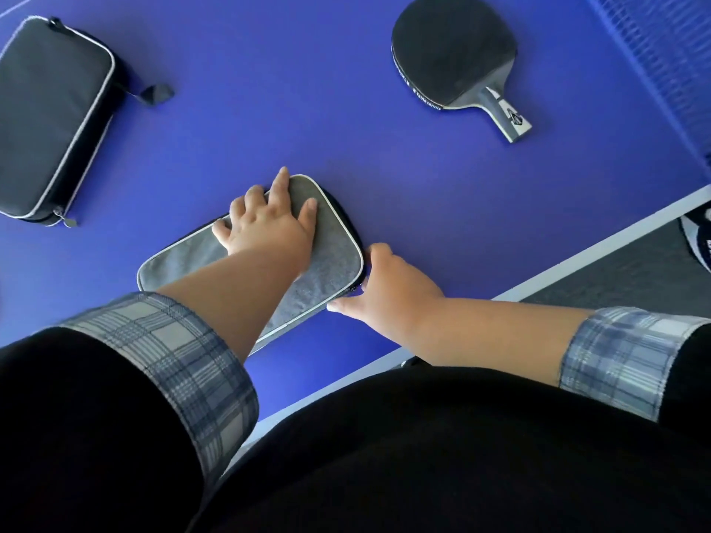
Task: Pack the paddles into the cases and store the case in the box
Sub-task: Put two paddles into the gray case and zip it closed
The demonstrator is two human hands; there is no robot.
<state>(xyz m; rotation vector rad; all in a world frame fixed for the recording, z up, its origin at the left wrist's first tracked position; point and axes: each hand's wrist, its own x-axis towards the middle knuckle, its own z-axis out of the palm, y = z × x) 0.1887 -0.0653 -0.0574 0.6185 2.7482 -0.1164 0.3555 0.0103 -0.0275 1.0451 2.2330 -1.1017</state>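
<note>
Pressing flat with straight, spread fingers, the left hand rests on top of the grey case, which lies close to the near edge of the blue surface. The right hand grips that case's right edge with curled fingers and thumb; whether it holds the zip pull cannot be told. 1 black case, zipped, lies by the left edge. 1 paddle lies flat toward the far right, beside the net.
</note>
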